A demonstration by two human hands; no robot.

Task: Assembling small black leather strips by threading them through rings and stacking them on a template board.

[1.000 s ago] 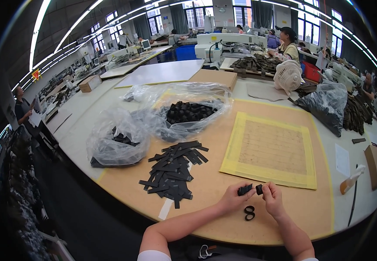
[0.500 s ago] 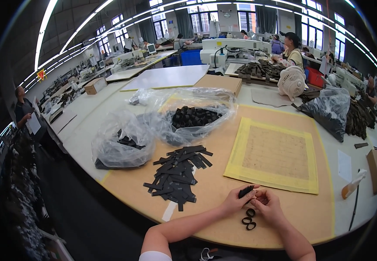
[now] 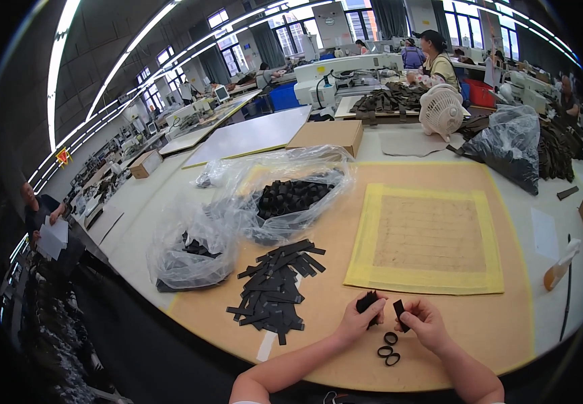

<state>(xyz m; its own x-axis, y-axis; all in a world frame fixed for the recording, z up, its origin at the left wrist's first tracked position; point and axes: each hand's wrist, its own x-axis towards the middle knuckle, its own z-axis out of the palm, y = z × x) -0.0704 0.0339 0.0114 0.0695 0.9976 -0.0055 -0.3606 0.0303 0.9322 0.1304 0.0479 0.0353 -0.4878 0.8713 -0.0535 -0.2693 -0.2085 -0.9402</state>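
Observation:
My left hand (image 3: 357, 322) is closed round a small stack of black fabric strips (image 3: 367, 304). A short gap to its right, my right hand (image 3: 424, 322) pinches a single black strip (image 3: 401, 316) that stands nearly upright. On the table just below the hands lie 3 black loops (image 3: 389, 350), close together. A loose pile of flat black strips (image 3: 274, 289) spreads over the table to the left, apart from my hands.
Behind the pile stand two clear plastic bags, one (image 3: 194, 259) partly filled and one (image 3: 295, 198) open with many black loops. A yellow-taped board (image 3: 426, 239) lies beyond my hands. A bottle with orange liquid (image 3: 559, 266) is at right, a white fan (image 3: 439, 113) farther back.
My hands have moved apart, and one strip is now separate in the right hand. The view has tilted and shifted slightly. A person at the left has raised papers.

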